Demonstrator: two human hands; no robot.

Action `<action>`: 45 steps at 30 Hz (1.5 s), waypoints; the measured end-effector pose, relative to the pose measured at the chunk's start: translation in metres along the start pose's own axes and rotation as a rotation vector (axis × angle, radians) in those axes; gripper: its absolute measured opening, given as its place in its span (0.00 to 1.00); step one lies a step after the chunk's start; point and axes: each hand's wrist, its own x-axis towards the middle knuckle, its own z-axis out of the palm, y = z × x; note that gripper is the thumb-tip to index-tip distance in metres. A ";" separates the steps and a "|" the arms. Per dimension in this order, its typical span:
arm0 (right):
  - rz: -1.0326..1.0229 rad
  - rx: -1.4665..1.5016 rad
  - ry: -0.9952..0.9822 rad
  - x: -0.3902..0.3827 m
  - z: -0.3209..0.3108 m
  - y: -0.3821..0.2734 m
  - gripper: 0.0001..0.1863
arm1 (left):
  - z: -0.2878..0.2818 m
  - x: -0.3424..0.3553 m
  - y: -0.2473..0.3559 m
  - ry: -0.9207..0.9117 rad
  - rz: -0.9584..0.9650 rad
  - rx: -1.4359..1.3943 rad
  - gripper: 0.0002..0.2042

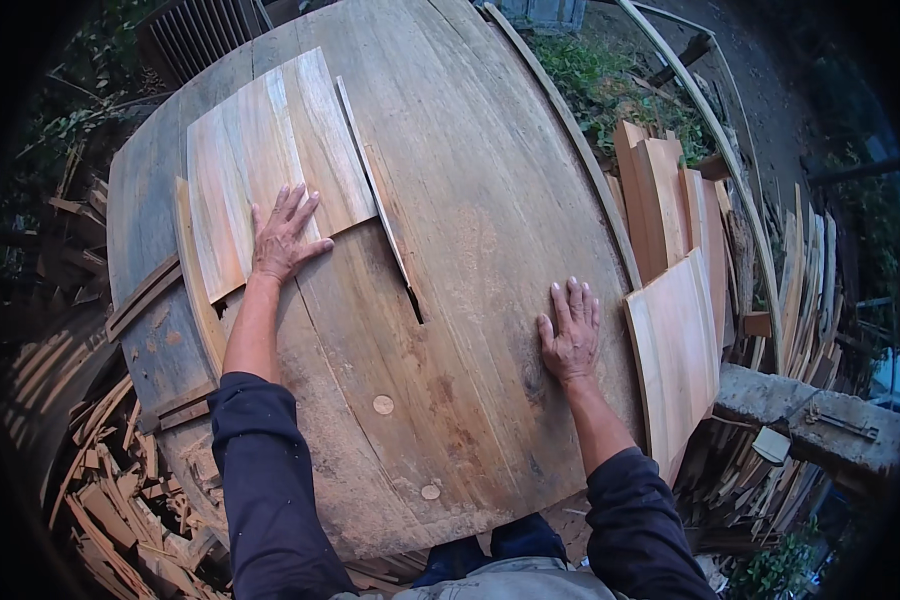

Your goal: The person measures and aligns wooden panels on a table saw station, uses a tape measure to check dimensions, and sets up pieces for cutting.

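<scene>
My left hand (285, 236) rests on the near edge of a pale wooden panel (260, 150), its fingers apart. The panel is made of joined boards and lies on a large wooden tabletop (450, 160). My right hand (573, 330) lies flat on the bare tabletop, right of centre, holding nothing. A narrow slot with a thin strip (385, 205) standing along it runs beside the panel's right edge. Along the panel's left edge sits a thin light wooden strip (198, 280).
Wooden boards (675, 345) lean against the table's right edge, near a concrete beam (810, 410). Stacked slats (810, 270) stand farther right. Scrap wood (120, 500) is heaped at the lower left. A raised batten (570, 140) borders the table's right side. Sawdust lies on the near tabletop.
</scene>
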 end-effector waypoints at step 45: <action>0.053 0.011 -0.095 0.006 -0.005 0.002 0.34 | -0.004 0.112 -0.105 -0.141 -1.262 -0.328 0.77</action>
